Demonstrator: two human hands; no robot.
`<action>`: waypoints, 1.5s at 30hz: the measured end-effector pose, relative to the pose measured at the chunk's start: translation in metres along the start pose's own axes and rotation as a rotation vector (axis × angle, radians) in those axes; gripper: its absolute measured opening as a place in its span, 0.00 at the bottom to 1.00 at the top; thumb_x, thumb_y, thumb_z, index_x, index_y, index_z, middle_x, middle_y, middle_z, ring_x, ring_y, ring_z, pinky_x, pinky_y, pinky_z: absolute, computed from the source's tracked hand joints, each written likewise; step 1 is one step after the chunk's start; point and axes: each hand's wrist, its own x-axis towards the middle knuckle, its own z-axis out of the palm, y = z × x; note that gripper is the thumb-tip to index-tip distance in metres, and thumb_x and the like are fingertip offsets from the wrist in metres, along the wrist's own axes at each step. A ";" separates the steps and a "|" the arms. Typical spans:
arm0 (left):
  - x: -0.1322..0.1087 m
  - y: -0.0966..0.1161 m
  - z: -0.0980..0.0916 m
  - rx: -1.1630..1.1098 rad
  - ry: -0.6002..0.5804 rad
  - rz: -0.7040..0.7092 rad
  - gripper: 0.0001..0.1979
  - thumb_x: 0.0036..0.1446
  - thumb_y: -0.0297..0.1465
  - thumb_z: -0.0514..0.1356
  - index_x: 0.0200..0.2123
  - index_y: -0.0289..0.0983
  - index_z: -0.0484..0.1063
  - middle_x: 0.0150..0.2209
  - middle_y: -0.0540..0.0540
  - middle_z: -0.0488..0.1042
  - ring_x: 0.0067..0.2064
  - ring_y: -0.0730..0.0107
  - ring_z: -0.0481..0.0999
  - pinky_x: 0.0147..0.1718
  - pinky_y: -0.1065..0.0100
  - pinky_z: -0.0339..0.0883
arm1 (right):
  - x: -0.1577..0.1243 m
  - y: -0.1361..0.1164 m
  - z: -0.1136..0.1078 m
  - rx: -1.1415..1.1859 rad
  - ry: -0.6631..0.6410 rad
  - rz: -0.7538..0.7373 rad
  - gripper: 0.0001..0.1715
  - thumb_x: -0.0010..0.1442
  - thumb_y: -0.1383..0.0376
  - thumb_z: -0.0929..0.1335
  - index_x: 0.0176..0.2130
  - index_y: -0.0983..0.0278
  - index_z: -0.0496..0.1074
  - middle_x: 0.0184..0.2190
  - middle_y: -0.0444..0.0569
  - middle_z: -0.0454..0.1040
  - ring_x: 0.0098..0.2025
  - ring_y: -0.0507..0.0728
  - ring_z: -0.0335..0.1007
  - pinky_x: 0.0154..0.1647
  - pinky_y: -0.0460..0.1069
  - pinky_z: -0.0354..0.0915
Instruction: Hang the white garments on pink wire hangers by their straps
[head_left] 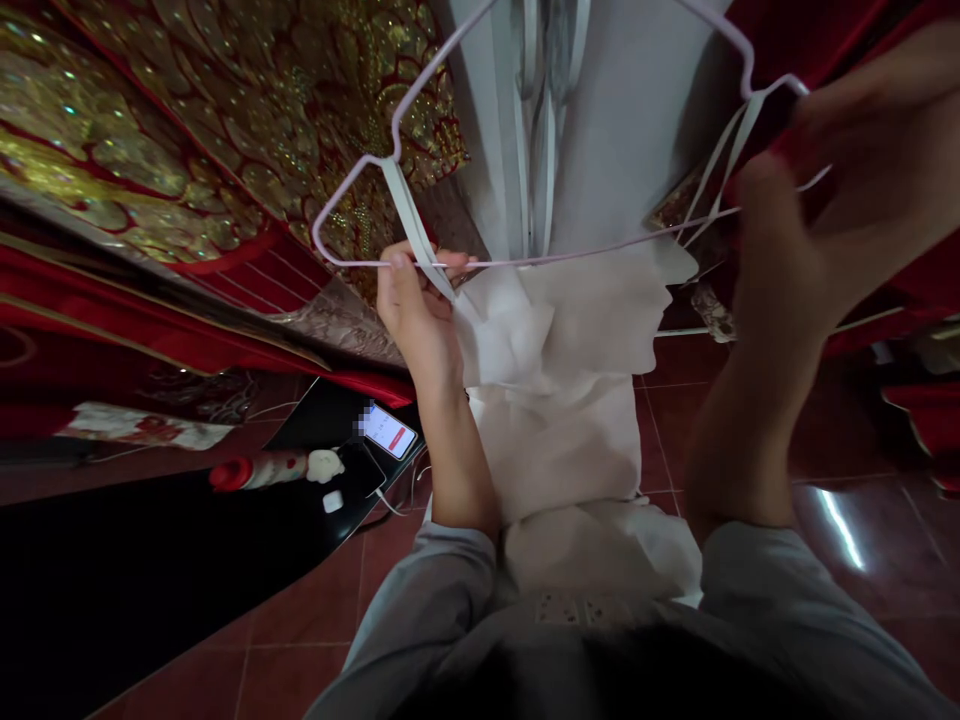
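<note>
A pale pink clothes hanger (600, 247) spans the upper middle of the head view. From it hangs a white tiered garment (562, 440) by looped straps: the left strap (409, 215) sits in one notch, the right strap (724, 165) in the other. My left hand (424, 330) is closed at the lower left, its thumb on the bottom bar and its fingers behind the strap. At the hanger's right end, my right hand (840, 200) is blurred by motion. Its fingertips are too smeared to show whether they grip the hanger.
Red and gold sequined garments (247, 120) hang close on the left. Behind the hanger is a grey-white surface (615, 110) with hanging straps. A black table (187, 560) at left bears a lit phone (390, 432), a red-capped bottle (259, 470) and a white case (332, 501). The floor has red tiles (300, 610).
</note>
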 end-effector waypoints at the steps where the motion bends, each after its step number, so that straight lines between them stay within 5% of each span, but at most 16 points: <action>1: -0.001 0.000 0.000 0.000 -0.007 -0.002 0.19 0.70 0.53 0.59 0.37 0.44 0.70 0.33 0.47 0.78 0.37 0.58 0.82 0.45 0.56 0.77 | -0.013 -0.002 0.007 -0.004 -0.020 -0.056 0.15 0.65 0.53 0.71 0.50 0.53 0.76 0.52 0.49 0.70 0.54 0.60 0.69 0.53 0.57 0.72; 3: -0.004 -0.002 0.000 -0.022 -0.002 0.008 0.16 0.71 0.49 0.59 0.38 0.44 0.72 0.34 0.47 0.79 0.39 0.58 0.82 0.47 0.55 0.77 | -0.039 -0.003 0.023 0.011 -0.178 -0.116 0.21 0.63 0.53 0.72 0.54 0.52 0.76 0.52 0.50 0.73 0.42 0.56 0.71 0.40 0.55 0.73; 5: -0.008 -0.006 -0.002 -0.023 0.045 0.044 0.13 0.72 0.45 0.60 0.42 0.43 0.75 0.38 0.46 0.81 0.42 0.58 0.83 0.51 0.55 0.75 | -0.062 -0.001 0.038 0.059 -0.353 -0.056 0.28 0.63 0.53 0.72 0.61 0.48 0.71 0.60 0.51 0.70 0.41 0.56 0.71 0.34 0.53 0.72; 9: -0.021 -0.013 -0.013 0.208 0.190 0.258 0.12 0.69 0.43 0.64 0.44 0.40 0.81 0.47 0.44 0.81 0.53 0.58 0.79 0.59 0.56 0.70 | -0.082 0.004 0.050 0.073 -0.238 -0.029 0.26 0.64 0.51 0.70 0.60 0.46 0.69 0.60 0.51 0.71 0.48 0.61 0.74 0.31 0.54 0.70; 11: -0.028 -0.010 -0.017 0.298 0.160 0.290 0.13 0.69 0.43 0.65 0.40 0.41 0.82 0.44 0.45 0.80 0.51 0.58 0.79 0.57 0.56 0.71 | -0.080 0.006 0.049 0.064 -0.228 0.001 0.22 0.66 0.50 0.69 0.58 0.44 0.70 0.60 0.49 0.71 0.46 0.60 0.74 0.31 0.54 0.70; 16: -0.037 0.034 -0.014 0.305 -0.109 0.080 0.11 0.69 0.41 0.66 0.39 0.44 0.86 0.39 0.45 0.82 0.41 0.58 0.78 0.44 0.59 0.72 | -0.071 0.008 0.048 0.047 -0.233 0.048 0.19 0.67 0.49 0.68 0.57 0.44 0.71 0.59 0.48 0.72 0.45 0.58 0.74 0.31 0.54 0.70; 19: -0.023 0.077 -0.010 0.136 -0.187 -0.081 0.12 0.70 0.40 0.63 0.46 0.43 0.85 0.43 0.43 0.82 0.33 0.62 0.74 0.25 0.64 0.64 | -0.072 0.011 0.051 0.107 -0.196 -0.026 0.20 0.66 0.52 0.70 0.57 0.49 0.72 0.56 0.51 0.72 0.44 0.56 0.74 0.28 0.51 0.67; 21: -0.006 0.099 -0.012 -0.055 -0.155 -0.234 0.21 0.76 0.44 0.52 0.48 0.40 0.83 0.54 0.42 0.81 0.42 0.58 0.79 0.20 0.65 0.62 | -0.072 0.013 0.051 0.152 -0.179 -0.068 0.21 0.65 0.56 0.71 0.57 0.53 0.73 0.55 0.52 0.72 0.45 0.56 0.74 0.27 0.49 0.66; 23: 0.012 0.107 -0.019 -0.153 -0.046 -0.217 0.30 0.81 0.43 0.38 0.50 0.39 0.80 0.62 0.47 0.77 0.53 0.60 0.80 0.21 0.68 0.64 | -0.069 0.016 0.049 0.164 -0.198 -0.087 0.22 0.64 0.57 0.72 0.57 0.54 0.74 0.55 0.52 0.73 0.47 0.57 0.74 0.27 0.48 0.66; 25: 0.022 0.099 -0.030 -0.168 0.119 -0.121 0.34 0.81 0.39 0.32 0.49 0.39 0.78 0.64 0.50 0.75 0.56 0.62 0.80 0.20 0.70 0.61 | -0.066 0.019 0.045 0.137 -0.210 -0.091 0.21 0.65 0.57 0.71 0.57 0.52 0.74 0.55 0.52 0.73 0.49 0.58 0.74 0.27 0.49 0.66; 28: 0.017 0.069 -0.041 -0.063 0.323 -0.065 0.28 0.82 0.32 0.38 0.48 0.41 0.80 0.59 0.50 0.79 0.42 0.69 0.84 0.19 0.71 0.50 | -0.063 0.020 0.042 0.090 -0.223 -0.079 0.19 0.66 0.56 0.70 0.57 0.47 0.74 0.55 0.51 0.73 0.50 0.59 0.73 0.28 0.50 0.68; 34: -0.022 0.028 -0.013 -0.072 -0.065 -0.201 0.16 0.76 0.33 0.55 0.41 0.35 0.81 0.47 0.39 0.84 0.25 0.76 0.72 0.16 0.69 0.41 | -0.069 0.013 0.047 0.127 -0.271 -0.075 0.25 0.66 0.54 0.70 0.61 0.47 0.71 0.60 0.50 0.71 0.49 0.59 0.75 0.33 0.53 0.72; 37: -0.026 0.028 0.003 -0.155 -0.072 -0.135 0.13 0.76 0.33 0.55 0.39 0.39 0.78 0.43 0.42 0.84 0.22 0.74 0.68 0.16 0.67 0.43 | -0.059 0.017 0.035 0.146 -0.217 -0.070 0.23 0.64 0.54 0.72 0.58 0.46 0.75 0.58 0.48 0.74 0.47 0.59 0.75 0.38 0.54 0.73; 41: -0.024 0.030 0.008 -0.238 -0.091 -0.036 0.13 0.78 0.34 0.53 0.40 0.39 0.74 0.41 0.43 0.83 0.19 0.75 0.63 0.16 0.67 0.39 | -0.032 0.028 0.012 0.284 0.212 -0.042 0.18 0.57 0.62 0.75 0.48 0.53 0.82 0.46 0.46 0.77 0.36 0.51 0.69 0.30 0.48 0.60; 45: -0.026 0.026 0.011 -0.235 -0.090 -0.001 0.09 0.77 0.33 0.55 0.41 0.39 0.71 0.39 0.44 0.80 0.19 0.77 0.58 0.17 0.68 0.41 | -0.014 0.024 0.013 0.311 -0.004 0.109 0.14 0.55 0.72 0.71 0.41 0.63 0.84 0.31 0.47 0.79 0.24 0.45 0.60 0.24 0.46 0.51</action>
